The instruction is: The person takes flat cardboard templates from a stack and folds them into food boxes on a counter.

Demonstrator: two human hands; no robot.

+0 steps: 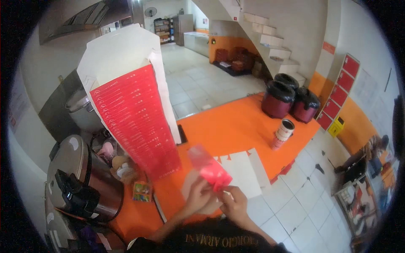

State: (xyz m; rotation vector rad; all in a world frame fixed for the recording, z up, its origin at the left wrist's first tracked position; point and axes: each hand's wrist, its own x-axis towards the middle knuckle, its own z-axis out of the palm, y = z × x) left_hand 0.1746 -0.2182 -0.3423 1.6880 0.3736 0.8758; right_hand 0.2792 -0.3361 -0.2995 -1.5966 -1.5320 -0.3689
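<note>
Both hands close on one thing: the fingertips of the left hand (199, 195) and of the right hand (234, 204) pinch the lower end of a red piece (216, 173), side by side. The rest of it sticks out beyond the grip, up and to the left — its far end is too blurred to say whether it is card or film. Just beyond the hands, white card sheets (242, 173) lie on the orange table (228, 124). To the left stands a tall stack of red cartons (130, 118) — held between white card walls (165, 101). Farther off to the right, a stack of cups (282, 135) stands upright, with dark red cookers (277, 101) near the table's far corner. A big metal pot (80, 164) is at the left.
</note>
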